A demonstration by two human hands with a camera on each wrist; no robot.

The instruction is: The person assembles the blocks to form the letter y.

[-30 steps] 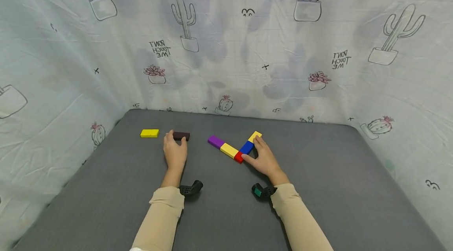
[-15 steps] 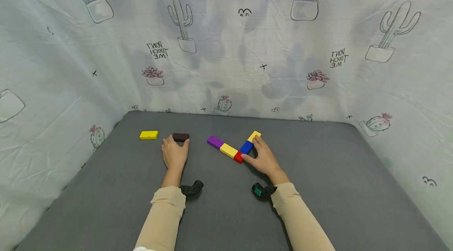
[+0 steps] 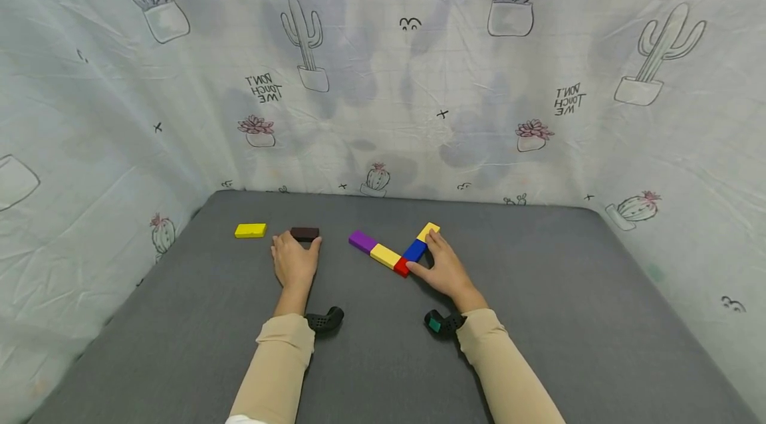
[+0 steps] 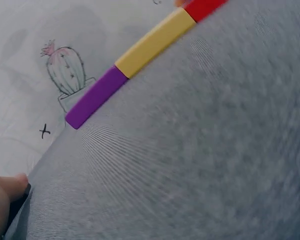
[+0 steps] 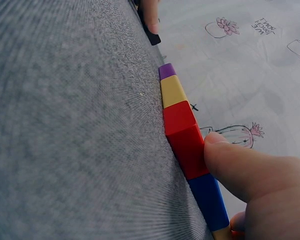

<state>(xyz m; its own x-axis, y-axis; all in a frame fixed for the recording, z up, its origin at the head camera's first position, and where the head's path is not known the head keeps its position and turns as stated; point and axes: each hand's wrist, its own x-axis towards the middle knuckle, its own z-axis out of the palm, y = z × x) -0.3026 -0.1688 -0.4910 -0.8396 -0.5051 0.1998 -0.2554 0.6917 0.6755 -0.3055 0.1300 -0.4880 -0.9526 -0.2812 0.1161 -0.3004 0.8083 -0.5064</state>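
Observation:
My left hand (image 3: 294, 261) straddles a dark brown block (image 3: 304, 234), its thumb at the right end and its fingers at the left end. In the left wrist view the thumb (image 4: 12, 186) lies against that block's end. My right hand (image 3: 447, 270) holds one arm of a V of blocks, thumb on the red block (image 5: 186, 145) and fingertips by the pale yellow block (image 3: 428, 231) at the far end. Between these two sits a blue block (image 3: 415, 250). From the red corner, another pale yellow block (image 3: 385, 256) and a purple block (image 3: 362, 242) run leftward.
A bright yellow block (image 3: 250, 230) lies alone at the far left of the grey tabletop (image 3: 383, 357). Behind the table's back edge and along both sides hangs a pale curtain (image 3: 371, 65) printed with cacti. Each wrist wears a black camera mount (image 3: 325, 320).
The left thumb has shifted right from in front of the dark brown block to its right end, and the fingers have drawn back to its left end. My right hand keeps its place.

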